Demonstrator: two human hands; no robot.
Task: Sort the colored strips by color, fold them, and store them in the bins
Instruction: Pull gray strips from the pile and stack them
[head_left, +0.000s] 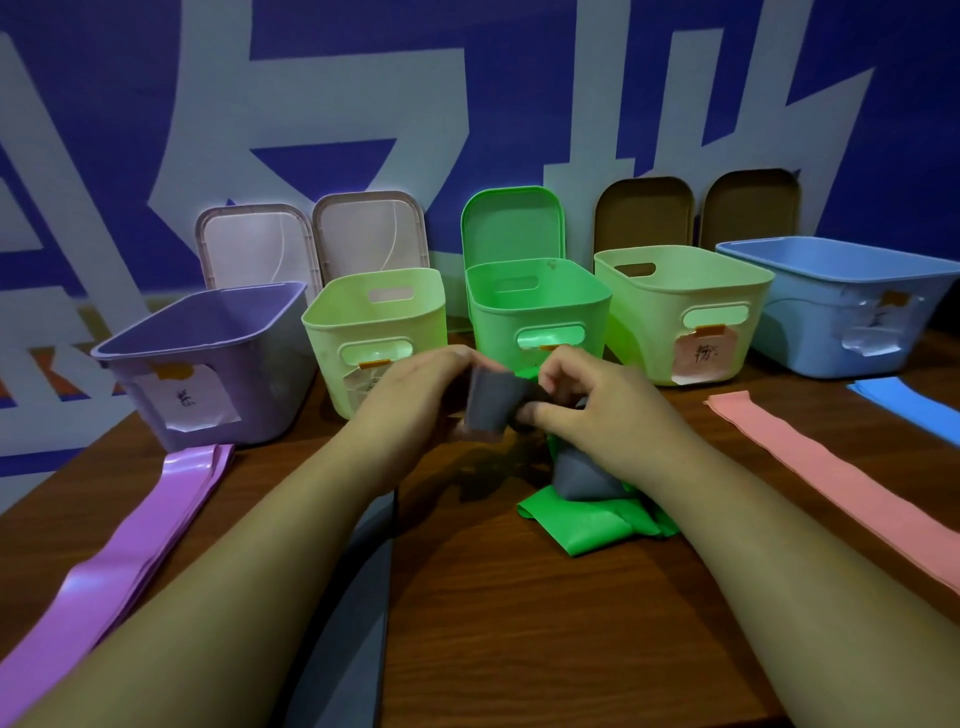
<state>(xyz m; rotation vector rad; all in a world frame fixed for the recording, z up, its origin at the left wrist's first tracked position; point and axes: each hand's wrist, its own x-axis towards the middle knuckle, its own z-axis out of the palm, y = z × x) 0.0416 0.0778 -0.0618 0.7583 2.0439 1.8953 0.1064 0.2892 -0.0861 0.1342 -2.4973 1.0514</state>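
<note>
Both hands hold a grey strip (487, 408) above the table, in front of the green bin (537, 312). My left hand (415, 395) grips its folded left end, and my right hand (582, 402) pinches it from the right. The strip's other part (582, 478) hangs down under my right hand onto a crumpled green strip (587, 525). Another grey strip (353, 623) lies flat under my left forearm. Purple strips (140, 540) lie at the left, a pink strip (831, 478) and a blue strip (909, 405) at the right.
A row of open bins stands at the back: purple (208, 358), light green (374, 322), green, light green (680, 306), blue (841, 296). Lids (260, 249) lean on the blue-and-white wall behind them. The wooden table (519, 623) reaches to the near edge.
</note>
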